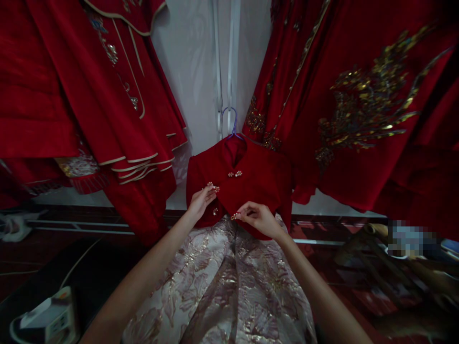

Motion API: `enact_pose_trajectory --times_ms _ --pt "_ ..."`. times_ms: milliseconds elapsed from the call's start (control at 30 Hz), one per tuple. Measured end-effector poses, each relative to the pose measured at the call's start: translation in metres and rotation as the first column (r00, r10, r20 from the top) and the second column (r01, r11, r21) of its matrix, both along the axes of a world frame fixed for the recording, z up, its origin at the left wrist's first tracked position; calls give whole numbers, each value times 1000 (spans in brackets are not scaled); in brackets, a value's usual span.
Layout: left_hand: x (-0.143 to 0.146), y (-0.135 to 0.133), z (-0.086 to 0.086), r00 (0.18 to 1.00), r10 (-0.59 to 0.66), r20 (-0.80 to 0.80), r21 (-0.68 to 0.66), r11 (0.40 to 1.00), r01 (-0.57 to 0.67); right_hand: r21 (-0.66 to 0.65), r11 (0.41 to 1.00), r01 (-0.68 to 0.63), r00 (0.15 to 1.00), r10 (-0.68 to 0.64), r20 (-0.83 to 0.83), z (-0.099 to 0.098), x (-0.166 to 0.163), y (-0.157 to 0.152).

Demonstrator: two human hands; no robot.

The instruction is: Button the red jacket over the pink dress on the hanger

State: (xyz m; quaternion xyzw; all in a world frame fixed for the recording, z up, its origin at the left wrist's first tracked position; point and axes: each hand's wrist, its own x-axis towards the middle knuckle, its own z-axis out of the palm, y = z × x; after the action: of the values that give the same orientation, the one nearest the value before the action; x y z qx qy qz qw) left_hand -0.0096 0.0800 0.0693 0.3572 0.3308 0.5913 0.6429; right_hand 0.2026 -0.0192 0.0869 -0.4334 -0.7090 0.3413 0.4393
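Note:
A short red jacket (260, 165) hangs in front of me on a purple hanger (234, 125). Its upper clasp (235, 174), made of small beaded flowers, is joined below the collar; the front panels spread apart lower down. My left hand (202, 200) pinches the left panel's edge beside a beaded clasp half (214, 187). Another clasp half (215, 211) sits below it on the same panel. My right hand (258, 217) has thumb and fingers closed on the right panel's lower edge, at a beaded clasp half (235, 216). Beneath the jacket hangs a pale brocade skirt (229, 286) with metallic flowers.
Red garments with pale piping (118, 95) hang on the left, and a red garment with gold embroidery (369, 100) hangs on the right. A power strip (59, 317) with a cord lies at lower left. Brown cylindrical shapes (358, 243) stand at lower right.

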Motion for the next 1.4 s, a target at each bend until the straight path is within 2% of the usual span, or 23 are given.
enact_pose_trajectory --times_ms 167,467,567,633,667,700,733,767,833,867,933,1000,1100,1233,1400 --pt "3 0 0 998 58 -4 23 998 -58 19 999 40 999 -40 -5 -3 -4 -1" --pt "3 -9 5 991 66 -117 30 998 -63 10 1000 22 1000 -21 -22 -9 -5 -2" --pt "7 -11 14 979 -50 -199 -37 998 43 5 1000 5 1000 -5 -21 -8 -2 -2" --pt "11 -9 26 910 -183 -371 -48 983 177 -27 998 -51 999 51 -13 -6 1 -3" --pt "13 -7 34 847 -196 -494 -6 975 222 -48 995 -90 996 89 -11 -5 4 -3" --pt "15 -4 43 770 -144 -622 82 966 247 -70 989 -128 992 127 -10 -3 6 -3" --pt "17 -1 52 685 -24 -728 208 944 255 -88 983 -160 987 160 -8 -2 9 -4" --pt "19 3 61 599 139 -789 354 899 258 -105 976 -189 982 189 -4 0 12 -4" --pt "25 10 79 435 441 -785 590 745 310 -140 961 -239 970 242 3 4 19 -5" --pt "28 13 87 361 545 -757 652 661 371 -158 952 -261 964 266 7 6 22 -6" --pt "34 17 98 236 669 -705 672 523 524 -187 938 -292 954 299 9 9 28 -7" --pt "41 20 105 154 730 -666 624 433 650 -194 935 -298 952 306 12 11 32 -9" --pt "48 21 109 111 761 -639 582 383 718 -196 933 -303 951 309 4 12 36 -11" --pt "52 21 108 126 719 -684 544 387 744 -167 946 -279 959 283 -2 17 35 -10" --pt "53 22 104 204 647 -735 551 395 735 -2 999 -43 998 43 -42 43 29 3"
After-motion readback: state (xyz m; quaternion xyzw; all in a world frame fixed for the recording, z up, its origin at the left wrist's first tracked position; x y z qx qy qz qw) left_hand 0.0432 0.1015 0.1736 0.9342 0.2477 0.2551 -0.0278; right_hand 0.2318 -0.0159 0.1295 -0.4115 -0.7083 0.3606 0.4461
